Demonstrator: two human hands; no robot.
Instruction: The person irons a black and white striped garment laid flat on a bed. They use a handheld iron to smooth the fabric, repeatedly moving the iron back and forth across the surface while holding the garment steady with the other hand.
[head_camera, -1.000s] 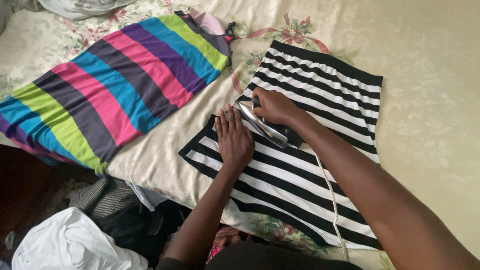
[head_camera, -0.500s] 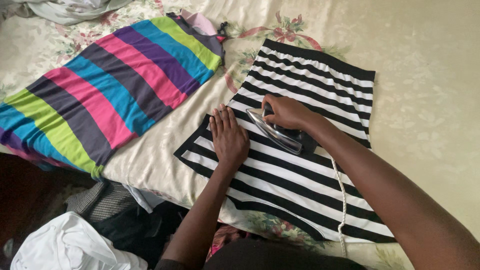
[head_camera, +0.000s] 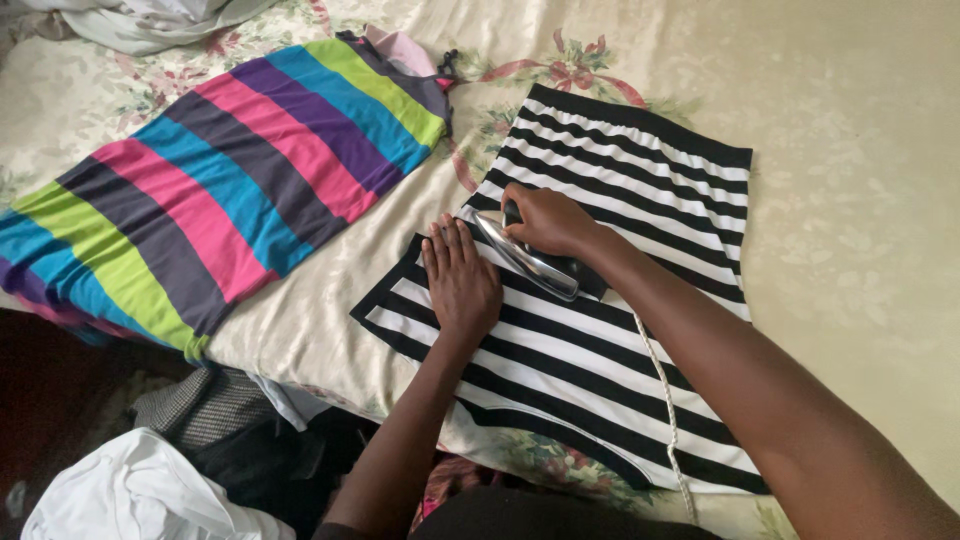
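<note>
Right hand (head_camera: 545, 220) closed on the iron (head_camera: 530, 262) at frame centre, left hand (head_camera: 462, 280) open flat on the black-and-white striped garment (head_camera: 620, 180) on the bed (head_camera: 860, 120): keep fabric taut, fingers clear.

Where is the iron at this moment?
In the head view the iron sits mid-frame on the black-and-white striped garment, gripped by the right hand, just right of the left hand pressed flat on the fabric.
</note>
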